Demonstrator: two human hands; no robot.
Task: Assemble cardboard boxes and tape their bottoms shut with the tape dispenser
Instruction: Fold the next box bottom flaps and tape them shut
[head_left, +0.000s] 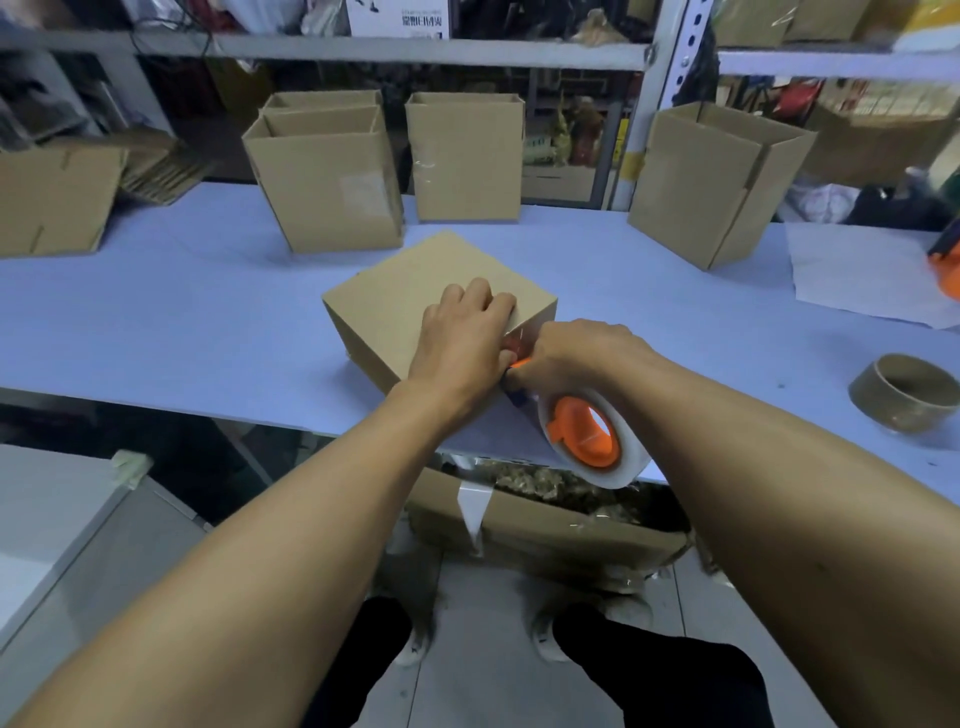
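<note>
A brown cardboard box (410, 291) lies bottom up near the front edge of the light blue table (182, 322). My left hand (462, 332) rests on the box's near right part, fingers bent over its edge, pressing it down. Beside it, my right hand (576, 358) grips the orange tape dispenser (587, 431), whose clear tape roll hangs over the table's front edge. The dispenser's front end sits against the box's near right side, between my two hands. The tape strip itself is hard to make out.
Three assembled open boxes (332, 182) (465, 156) (711, 182) stand along the table's back. Another box (52, 197) and flat cardboard sit at far left. An empty tape core (906, 389) and white paper (872, 275) lie at right. Shelving rises behind; a scrap-filled carton (550, 519) sits under the table.
</note>
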